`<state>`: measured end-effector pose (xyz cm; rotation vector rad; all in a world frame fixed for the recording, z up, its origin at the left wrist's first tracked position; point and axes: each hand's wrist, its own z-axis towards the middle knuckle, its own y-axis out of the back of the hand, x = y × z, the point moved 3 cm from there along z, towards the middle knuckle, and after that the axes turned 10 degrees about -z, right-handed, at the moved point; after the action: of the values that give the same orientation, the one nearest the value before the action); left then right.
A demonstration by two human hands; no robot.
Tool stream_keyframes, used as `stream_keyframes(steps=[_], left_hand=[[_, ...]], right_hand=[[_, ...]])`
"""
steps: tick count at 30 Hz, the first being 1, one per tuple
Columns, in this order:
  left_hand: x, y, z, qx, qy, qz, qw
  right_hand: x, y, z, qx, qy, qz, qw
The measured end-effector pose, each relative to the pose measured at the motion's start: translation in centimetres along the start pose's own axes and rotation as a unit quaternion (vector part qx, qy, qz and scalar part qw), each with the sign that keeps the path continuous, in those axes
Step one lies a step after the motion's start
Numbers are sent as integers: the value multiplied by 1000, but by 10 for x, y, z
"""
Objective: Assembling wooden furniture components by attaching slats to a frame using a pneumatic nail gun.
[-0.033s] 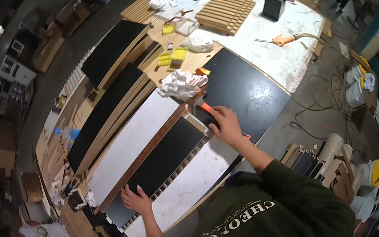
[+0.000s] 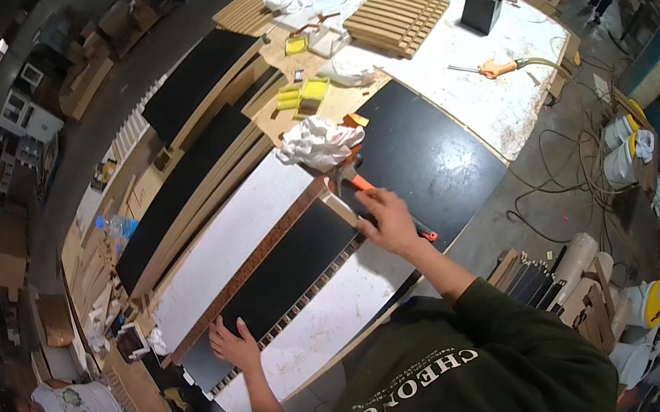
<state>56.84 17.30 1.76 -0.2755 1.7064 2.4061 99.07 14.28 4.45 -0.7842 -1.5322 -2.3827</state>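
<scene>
Resting on black panel (image 2: 292, 266), left hand (image 2: 238, 347) palm-down, fingers (image 2: 218, 336) splayed, right hand (image 2: 391, 220) by hammer (image 2: 359, 181), fingers parted

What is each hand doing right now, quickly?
Left hand: open, resting on the black panel.
Right hand: over the orange-handled tool; whether it grips cannot be told.

Dark green sleeved top (image 2: 479, 385) with white lettering (image 2: 415, 385)

Long, narrow black panel (image 2: 292, 265) lying flat, slanting from lower left to upper right, a row of brown and pale segments along its near edge; beside its upper-right end, a hammer (image 2: 359, 183) with an orange-and-black handle, lying partly hidden
</scene>
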Motion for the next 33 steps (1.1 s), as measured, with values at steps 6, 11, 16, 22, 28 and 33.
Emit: stream_keyframes(steps=[6,11,16,22,28,33], left_hand=[[18,7,10,29,-10,0,1000],[24,4,10,-12,18,6,1000],[16,14,11,-10,25,0,1000],[19,2,12,-7,51,-3,999],[25,3,11,-47,12,-35,998],[41,5,14,-34,19,-115,993]], right_hand=[[7,-35,-7,105,36,126,986],[0,-43,-13,171,36,158,972],[7,-39,-12,177,6,170,969],[6,-43,-13,137,70,100,983],[5,-41,-12,100,92,92,986],[14,-24,2,211,85,45,973]])
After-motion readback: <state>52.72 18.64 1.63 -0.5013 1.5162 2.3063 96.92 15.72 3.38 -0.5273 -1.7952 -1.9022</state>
